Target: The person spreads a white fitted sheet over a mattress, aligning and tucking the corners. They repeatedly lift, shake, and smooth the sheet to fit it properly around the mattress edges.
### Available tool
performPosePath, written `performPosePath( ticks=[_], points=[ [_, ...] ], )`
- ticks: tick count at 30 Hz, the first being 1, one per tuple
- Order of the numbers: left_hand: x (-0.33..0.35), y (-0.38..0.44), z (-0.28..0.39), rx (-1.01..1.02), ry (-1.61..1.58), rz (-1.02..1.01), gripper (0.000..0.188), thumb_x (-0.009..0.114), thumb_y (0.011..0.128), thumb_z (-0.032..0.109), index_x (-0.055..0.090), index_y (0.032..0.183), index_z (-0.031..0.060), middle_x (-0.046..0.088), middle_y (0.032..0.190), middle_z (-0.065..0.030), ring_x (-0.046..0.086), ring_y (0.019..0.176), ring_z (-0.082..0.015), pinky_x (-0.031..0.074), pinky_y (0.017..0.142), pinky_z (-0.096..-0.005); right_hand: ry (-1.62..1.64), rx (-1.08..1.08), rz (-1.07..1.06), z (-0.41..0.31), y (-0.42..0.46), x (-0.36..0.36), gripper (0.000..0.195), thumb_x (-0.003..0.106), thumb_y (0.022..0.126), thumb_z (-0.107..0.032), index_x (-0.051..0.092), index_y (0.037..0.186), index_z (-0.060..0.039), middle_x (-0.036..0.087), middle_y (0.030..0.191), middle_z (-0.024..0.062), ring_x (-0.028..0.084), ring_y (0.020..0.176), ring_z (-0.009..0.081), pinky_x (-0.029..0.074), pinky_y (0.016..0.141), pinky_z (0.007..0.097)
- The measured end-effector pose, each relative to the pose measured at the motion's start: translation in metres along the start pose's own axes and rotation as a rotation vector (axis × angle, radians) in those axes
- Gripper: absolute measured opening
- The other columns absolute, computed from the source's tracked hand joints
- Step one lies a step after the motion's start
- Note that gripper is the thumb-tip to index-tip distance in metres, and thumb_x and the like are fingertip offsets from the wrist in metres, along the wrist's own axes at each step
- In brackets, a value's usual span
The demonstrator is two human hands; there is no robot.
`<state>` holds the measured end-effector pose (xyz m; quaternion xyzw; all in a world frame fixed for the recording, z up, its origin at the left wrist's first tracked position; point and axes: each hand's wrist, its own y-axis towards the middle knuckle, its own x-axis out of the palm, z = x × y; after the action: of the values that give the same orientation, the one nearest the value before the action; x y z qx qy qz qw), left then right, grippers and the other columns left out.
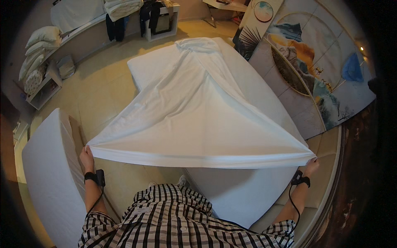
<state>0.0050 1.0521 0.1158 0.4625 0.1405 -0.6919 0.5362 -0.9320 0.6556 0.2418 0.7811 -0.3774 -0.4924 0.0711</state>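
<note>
A white bed sheet (pixel 198 124) is stretched wide in front of me, its near edge pulled taut between my hands. My left hand (pixel 87 157) grips the near left corner above the tiled floor. The near right corner is pinched in my right hand (pixel 311 166), beside the padded headboard. Under the sheet lies a white-covered mattress (pixel 238 189), bare at its near end and along its right side. The sheet's far end lies bunched on the mattress's far part. Both wrists wear black straps with small devices and cables.
Another white-covered mattress or bed (pixel 49 167) stands close on my left. Stacked pillows (pixel 42 40) and folded bedding (pixel 122 9) rest on a long ledge (pixel 80 31) at the back left. A beige padded headboard (pixel 324 155) and decorated wall panels (pixel 279 71) border the right side.
</note>
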Motion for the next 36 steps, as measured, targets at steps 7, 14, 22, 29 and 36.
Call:
performPosePath(
  ticks=[7,14,22,29,36],
  points=[
    [0.004,-0.011,0.036,-0.021,-0.067,-0.048,0.028,0.049,0.09,0.023,0.056,0.082,-0.0029,0.055,0.068,-0.0209,0.052,0.06,-0.0326,0.041,0.058,-0.0375,-0.205,-0.018,-0.027,-0.014,-0.043,-0.033,0.025,0.046,0.089,-0.011,0.056,0.088,0.0114,0.061,0.084,0.0274,0.059,0.069,0.0354,0.044,0.06,0.0402],
    [-0.02,-0.045,0.103,-0.047,-0.214,-0.095,0.024,0.05,0.09,0.017,0.056,0.081,-0.0046,0.051,0.063,-0.0123,0.046,0.058,-0.0179,0.04,0.055,-0.0315,0.19,-0.19,-0.053,0.025,-0.04,-0.003,0.027,0.041,0.092,-0.011,0.059,0.097,0.0095,0.063,0.092,0.0167,0.056,0.079,0.0207,0.045,0.072,0.0307],
    [-0.018,-0.119,0.188,0.291,-0.358,-0.451,0.018,0.06,0.082,0.011,0.055,0.071,-0.0033,0.047,0.059,-0.0118,0.043,0.051,-0.0215,0.036,0.049,-0.032,0.802,-0.419,-0.685,-0.205,-0.211,-0.034,0.014,0.053,0.082,-0.003,0.064,0.087,0.0051,0.063,0.094,0.0102,0.057,0.088,0.016,0.045,0.076,0.0261],
    [-0.038,-0.119,0.269,0.585,-0.644,-0.665,0.015,0.07,0.071,0.006,0.059,0.07,-0.0036,0.058,0.069,-0.0141,0.054,0.057,-0.024,0.042,0.052,-0.0299,0.964,-0.964,-1.065,-0.358,-0.375,-0.034,0.012,0.064,0.068,-0.003,0.06,0.079,-0.0009,0.061,0.097,0.0109,0.059,0.082,0.0273,0.048,0.071,0.0319],
    [-0.037,-0.133,0.266,0.632,-0.908,-0.587,0.014,0.072,0.067,0.002,0.058,0.07,-0.0012,0.06,0.07,-0.0097,0.056,0.058,-0.0185,0.043,0.052,-0.0264,0.924,-0.817,-0.867,-0.371,-0.413,-0.048,0.008,0.058,0.073,0.0,0.061,0.08,0.0042,0.061,0.093,0.0147,0.06,0.078,0.0273,0.048,0.068,0.031]
  ],
)
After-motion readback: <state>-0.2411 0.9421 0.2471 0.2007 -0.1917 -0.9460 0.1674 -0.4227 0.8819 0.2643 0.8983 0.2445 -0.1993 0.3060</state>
